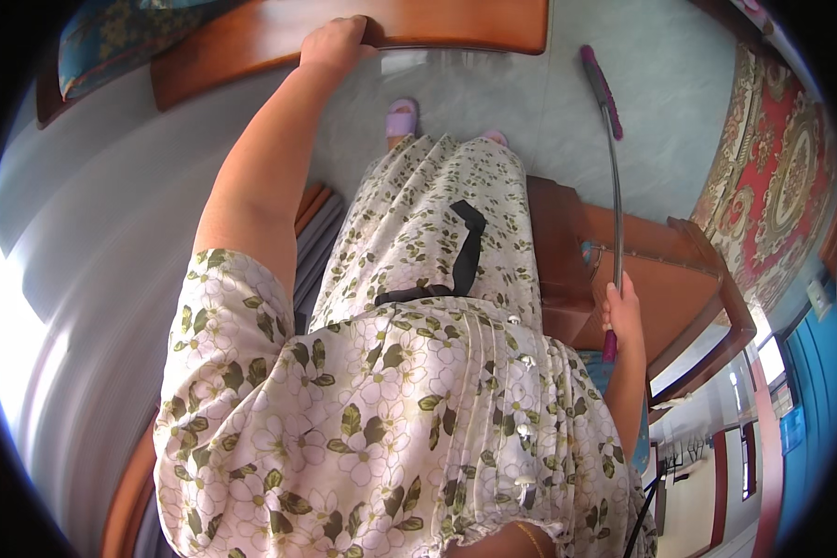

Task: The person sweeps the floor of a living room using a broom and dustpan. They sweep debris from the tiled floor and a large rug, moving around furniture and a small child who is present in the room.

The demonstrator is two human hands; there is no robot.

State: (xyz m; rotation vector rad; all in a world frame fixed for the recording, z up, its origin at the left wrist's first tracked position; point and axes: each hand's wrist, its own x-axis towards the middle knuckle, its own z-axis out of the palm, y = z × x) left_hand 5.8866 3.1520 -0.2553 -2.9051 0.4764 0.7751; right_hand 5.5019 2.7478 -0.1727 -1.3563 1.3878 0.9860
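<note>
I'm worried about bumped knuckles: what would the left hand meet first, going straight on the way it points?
Most likely the polished wooden board: the left hand overlaps its near edge in the picture, though depth makes actual contact hard to confirm.

Left grip [337, 45] on wood [465, 23], right grip [627, 316] holding duster [617, 186]

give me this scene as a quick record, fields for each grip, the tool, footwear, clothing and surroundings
left grip: at the edge of a brown wooden surface
right grip: closed around the long tool near its purple lower end
tool head: purple, over the grey floor; contact unclear
footwear: lilac slippers, one mostly hidden by the skirt
clothing: floral, with a black strap across the lap
surroundings: red patterned panel at right
</note>
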